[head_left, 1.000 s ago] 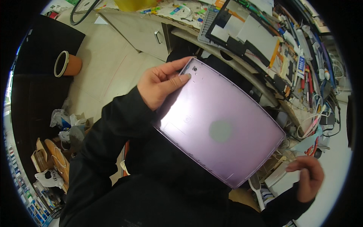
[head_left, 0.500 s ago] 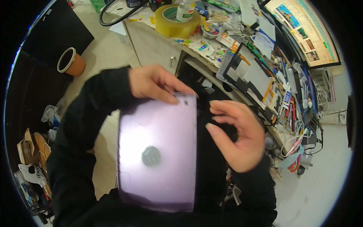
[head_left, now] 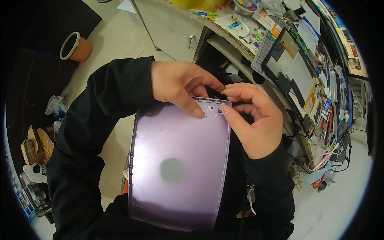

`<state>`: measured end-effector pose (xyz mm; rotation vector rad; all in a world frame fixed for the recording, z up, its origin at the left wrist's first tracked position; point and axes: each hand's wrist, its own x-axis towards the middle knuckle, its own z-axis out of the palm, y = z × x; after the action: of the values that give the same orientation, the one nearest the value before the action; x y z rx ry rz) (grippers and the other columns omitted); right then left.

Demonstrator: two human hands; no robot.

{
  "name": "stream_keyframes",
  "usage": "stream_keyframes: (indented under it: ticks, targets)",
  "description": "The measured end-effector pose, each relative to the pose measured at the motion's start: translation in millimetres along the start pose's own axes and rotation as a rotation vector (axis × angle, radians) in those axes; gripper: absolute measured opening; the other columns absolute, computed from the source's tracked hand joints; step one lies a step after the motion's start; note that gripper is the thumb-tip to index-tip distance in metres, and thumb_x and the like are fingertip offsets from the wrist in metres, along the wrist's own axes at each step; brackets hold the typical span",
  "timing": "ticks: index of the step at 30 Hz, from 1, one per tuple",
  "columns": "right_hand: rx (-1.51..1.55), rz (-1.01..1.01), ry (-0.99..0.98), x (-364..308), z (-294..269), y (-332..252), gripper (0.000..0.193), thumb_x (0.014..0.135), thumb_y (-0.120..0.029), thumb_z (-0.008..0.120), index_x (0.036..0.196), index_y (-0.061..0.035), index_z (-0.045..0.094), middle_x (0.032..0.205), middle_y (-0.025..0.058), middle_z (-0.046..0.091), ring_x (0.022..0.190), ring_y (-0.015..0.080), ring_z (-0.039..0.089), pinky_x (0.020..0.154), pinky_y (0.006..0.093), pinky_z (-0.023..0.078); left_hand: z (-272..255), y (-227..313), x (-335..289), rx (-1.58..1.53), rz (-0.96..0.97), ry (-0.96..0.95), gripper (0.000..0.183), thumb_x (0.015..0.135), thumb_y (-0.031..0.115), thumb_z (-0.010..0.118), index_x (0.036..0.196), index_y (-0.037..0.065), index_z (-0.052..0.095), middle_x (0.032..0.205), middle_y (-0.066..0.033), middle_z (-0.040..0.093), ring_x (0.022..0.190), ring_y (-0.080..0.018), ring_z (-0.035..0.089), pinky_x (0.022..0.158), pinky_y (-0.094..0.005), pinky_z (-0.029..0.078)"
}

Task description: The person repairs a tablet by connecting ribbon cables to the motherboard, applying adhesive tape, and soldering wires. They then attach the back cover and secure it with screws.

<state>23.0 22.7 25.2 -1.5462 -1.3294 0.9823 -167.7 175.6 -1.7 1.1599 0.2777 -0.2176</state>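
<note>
A lilac tablet back cover [head_left: 192,136] lies in front of me, its lower end against my dark clothing. Small clips line its long edges, and a round grey-green patch [head_left: 172,170] marks its middle. Small holes pierce its upper right corner. My left hand [head_left: 178,86] holds the top edge, thumb flat on the face and fingers behind it. At the upper right corner my right hand [head_left: 256,120] is closed on the cover, with the thumb beside the holes and the forefinger over the edge. Whether anything small sits between those fingertips is hidden.
Ahead and to the right, a cluttered workbench [head_left: 224,30] carries tools, cables and a dark-framed panel [head_left: 296,68]. A monitor [head_left: 352,52] stands at the far right. An orange bin [head_left: 82,50] is on the floor at left, with bags and a cardboard box [head_left: 30,150] nearer.
My right hand has moved from beside the cover onto its upper right corner and closed there. The cover has tilted slightly, and the view has shifted so the bench sits higher.
</note>
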Motion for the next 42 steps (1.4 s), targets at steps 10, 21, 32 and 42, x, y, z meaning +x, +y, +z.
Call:
stream_keyframes:
  ticks: [10,21,32,42]
  targets:
    - [-0.130,0.128,-0.198,19.5,-23.1,-0.1,0.033,0.081,0.002,0.077,0.114,0.0004,0.073,0.093,0.0044,0.069,0.084,0.0103,0.066,0.078,0.0229,0.052,0.1,10.5,19.3,0.083,-0.028,-0.057,0.089,0.089,-0.002,0.076,0.158,-0.010,0.020,0.108,-0.0234,0.074,0.089,-0.0180,0.075,0.078,-0.0258,0.060]
    - [-0.190,-0.033,-0.150,21.0,-26.0,-1.0,0.031,0.083,0.005,0.075,0.114,0.0018,0.073,0.089,0.0050,0.072,0.083,0.0117,0.067,0.080,0.0252,0.053,2.0,16.6,17.6,0.175,0.037,-0.012,0.082,0.092,-0.003,0.070,0.158,-0.010,0.022,0.112,-0.0263,0.073,0.086,-0.0228,0.077,0.077,-0.0288,0.062]
    - [-0.341,-0.156,-0.161,17.8,-30.5,0.1,0.030,0.085,0.006,0.073,0.114,0.0010,0.073,0.091,0.0074,0.073,0.084,0.0143,0.068,0.081,0.0271,0.054,16.1,14.1,2.7,0.618,0.161,0.274,0.068,0.098,-0.003,0.056,0.160,-0.001,0.029,0.102,-0.0209,0.075,0.083,-0.0226,0.076,0.077,-0.0288,0.061]
    - [-0.790,-0.631,-0.222,19.9,-35.0,7.3,0.027,0.080,-0.002,0.077,0.107,-0.0064,0.075,0.092,0.0092,0.072,0.082,0.0284,0.070,0.072,0.0361,0.054,21.5,-9.5,9.9,1.003,0.517,0.339,0.076,0.089,-0.011,0.053,0.160,0.004,0.032,0.091,-0.0180,0.076,0.077,-0.0287,0.075,0.078,-0.0334,0.060]
